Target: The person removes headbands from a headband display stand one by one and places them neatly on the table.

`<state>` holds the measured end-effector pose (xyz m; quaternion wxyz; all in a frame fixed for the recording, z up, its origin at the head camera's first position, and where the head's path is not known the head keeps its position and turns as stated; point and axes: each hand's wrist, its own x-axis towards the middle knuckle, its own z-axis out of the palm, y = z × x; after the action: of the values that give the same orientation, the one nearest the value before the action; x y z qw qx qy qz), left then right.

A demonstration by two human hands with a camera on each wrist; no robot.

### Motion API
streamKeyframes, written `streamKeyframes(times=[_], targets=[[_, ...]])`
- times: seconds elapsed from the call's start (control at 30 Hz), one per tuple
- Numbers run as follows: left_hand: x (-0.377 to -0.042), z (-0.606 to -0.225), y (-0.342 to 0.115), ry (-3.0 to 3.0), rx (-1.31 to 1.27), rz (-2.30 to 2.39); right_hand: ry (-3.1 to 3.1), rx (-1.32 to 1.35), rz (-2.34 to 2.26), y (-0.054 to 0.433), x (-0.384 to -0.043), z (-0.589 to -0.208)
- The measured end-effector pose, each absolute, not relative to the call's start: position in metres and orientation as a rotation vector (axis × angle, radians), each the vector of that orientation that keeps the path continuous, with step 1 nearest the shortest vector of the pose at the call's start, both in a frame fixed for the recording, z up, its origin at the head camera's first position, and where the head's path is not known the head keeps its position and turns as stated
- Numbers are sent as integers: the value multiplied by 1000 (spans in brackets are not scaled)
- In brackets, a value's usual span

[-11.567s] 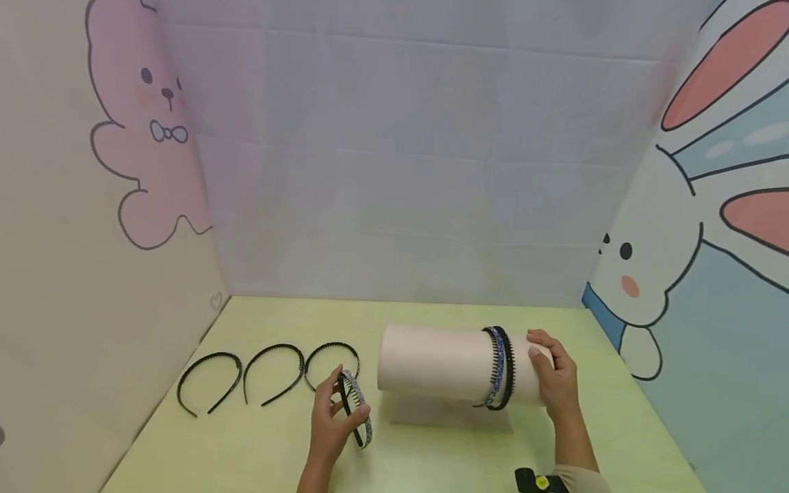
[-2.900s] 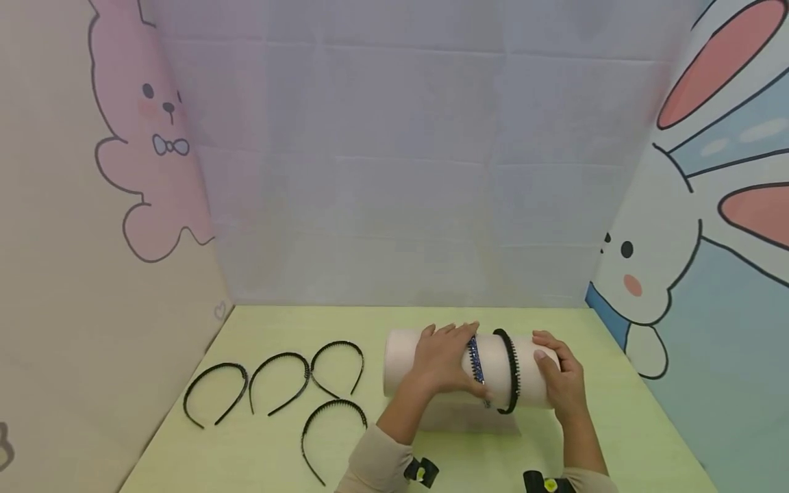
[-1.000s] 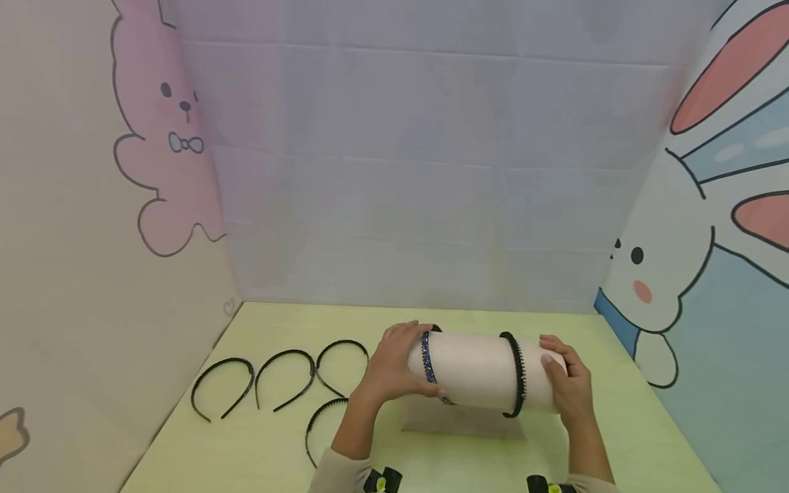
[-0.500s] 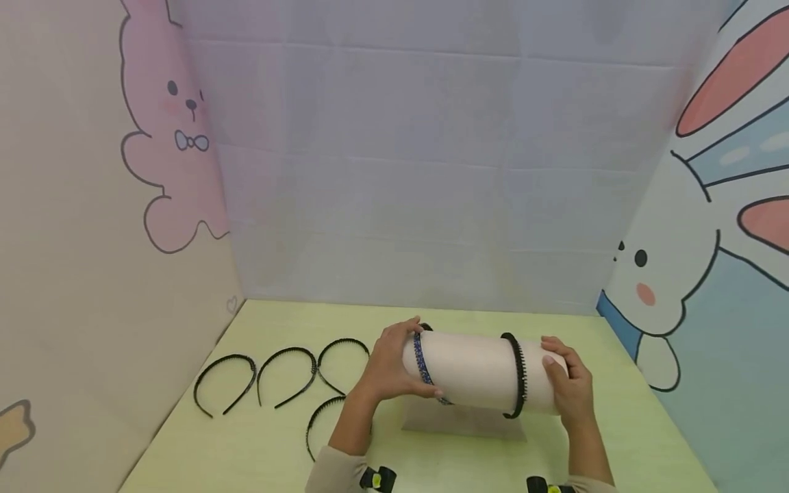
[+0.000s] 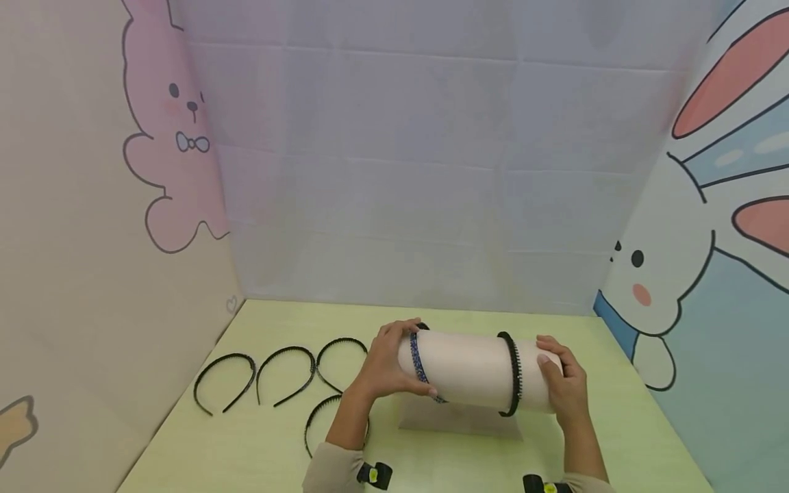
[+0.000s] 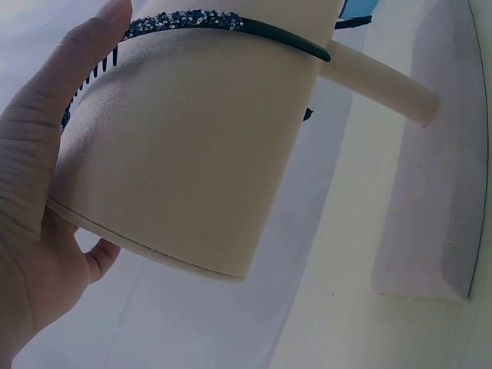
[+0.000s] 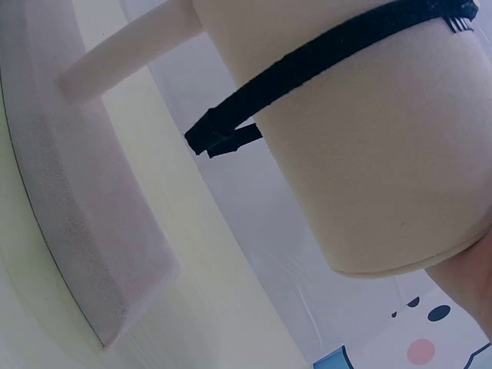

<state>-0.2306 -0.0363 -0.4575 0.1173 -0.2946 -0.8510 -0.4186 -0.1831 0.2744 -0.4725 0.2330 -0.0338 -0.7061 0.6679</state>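
Observation:
A pale padded headband stand, a thick roll [image 5: 468, 366] on a flat base [image 5: 459, 419], lies across the table. Near its left end sits a blue glittery headband [image 5: 416, 357]. My left hand [image 5: 383, 366] spans this headband, thumb at the front low end and fingertips over the top. In the left wrist view the thumb presses on the sequined strip [image 6: 184, 21], its comb teeth toward the roll. My right hand [image 5: 568, 387] grips the roll's right end, thumb on top. A black toothed headband [image 5: 515, 375] circles the roll's right part, its two tips hanging below in the right wrist view.
On the left of the yellow-green table [image 5: 203, 459] lie several dark headbands, one at far left [image 5: 196, 390], another beside it [image 5: 286, 349], one nearer the front [image 5: 307, 433] partly behind my left forearm. Cartoon-printed walls [image 5: 709, 342] enclose the table.
Earlier my left hand held a silvery headband, which now lies at the front left. Since then it slid the blue headband leftward from beside the black one. My right hand stayed on the roll.

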Motion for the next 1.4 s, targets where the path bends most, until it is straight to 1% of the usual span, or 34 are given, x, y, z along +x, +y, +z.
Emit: streamKeyframes(times=[0.33, 0.9, 1.17, 1.4], targets=[[-236, -460, -44, -2428, -921, -1343, -1947, -87, 1813, 274, -187, -472], [-236, -464, -57, -2286, -877, -1502, -1947, -81, 1818, 272, -190, -473], [-223, -444, -67, -2213, -914, -1711, -1928, -71, 1837, 270, -191, -474], [-219, -449, -69, -2217, -895, -1922, -1923, -81, 1845, 273, -185, -474]])
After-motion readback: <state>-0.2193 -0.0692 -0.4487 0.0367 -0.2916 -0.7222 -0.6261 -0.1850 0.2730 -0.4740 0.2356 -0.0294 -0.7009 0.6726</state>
